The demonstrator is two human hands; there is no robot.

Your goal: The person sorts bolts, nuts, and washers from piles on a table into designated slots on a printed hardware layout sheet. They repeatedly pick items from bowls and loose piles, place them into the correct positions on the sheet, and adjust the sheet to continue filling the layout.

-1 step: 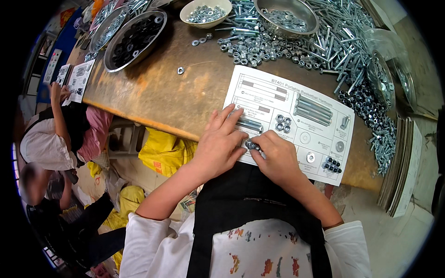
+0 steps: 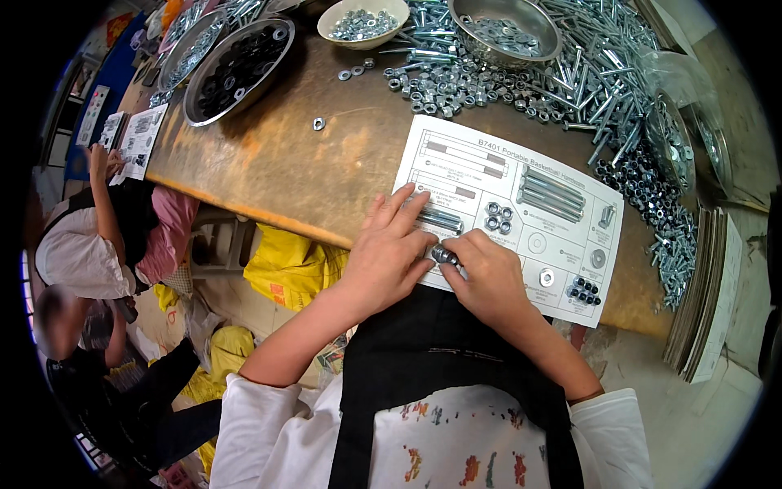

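both the left hand (image 2: 383, 257) and right hand (image 2: 489, 277) pinch small nuts (image 2: 444, 255) between them. they rest on a printed sheet (image 2: 521, 163) on the surface (image 2: 285, 163).

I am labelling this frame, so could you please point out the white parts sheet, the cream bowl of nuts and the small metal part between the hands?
white parts sheet (image 2: 456, 155), head view, bare upper-left area.
cream bowl (image 2: 329, 18), head view, left rim.
small metal part (image 2: 444, 255), head view, its exposed middle.

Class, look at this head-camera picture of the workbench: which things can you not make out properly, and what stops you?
- Small metal parts, head view: mostly covered by left hand and right hand.
- Printed sheet: near edge hidden under both hands.
- Stacked sheets: bent and darkened at the right rim.
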